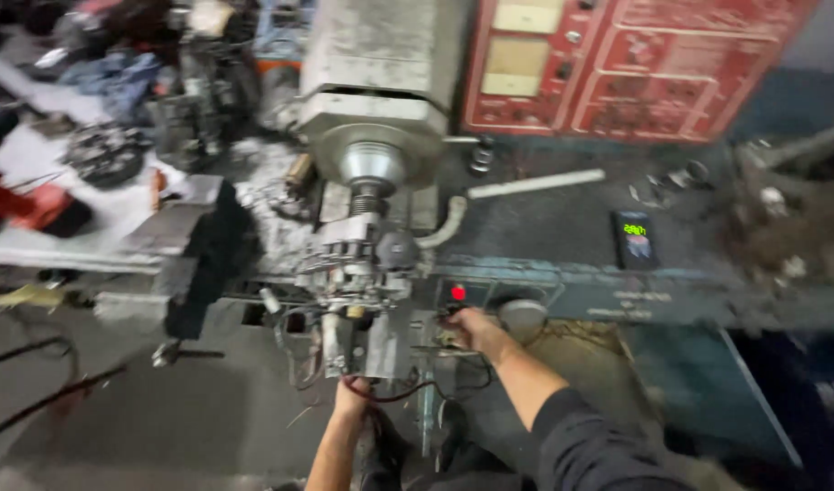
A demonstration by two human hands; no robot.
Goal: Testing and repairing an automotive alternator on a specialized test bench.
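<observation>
A grey metal alternator-like part (358,273) is clamped below the spindle of a large grey machine (371,100). My left hand (351,397) reaches up under that part and touches the dark red wires hanging from it; its fingers are hidden. My right hand (471,329) rests on the machine's panel beside a lit red button (458,293) and a round grey knob (522,315). Its fingers are curled on something small that the blur hides.
A red control cabinet (617,64) stands behind the machine. A small device with a green display (635,238) lies on the dark bench, near a white rod (535,184). Cluttered parts and cloths fill the left side (108,155). Black cables (35,382) trail across the grey floor.
</observation>
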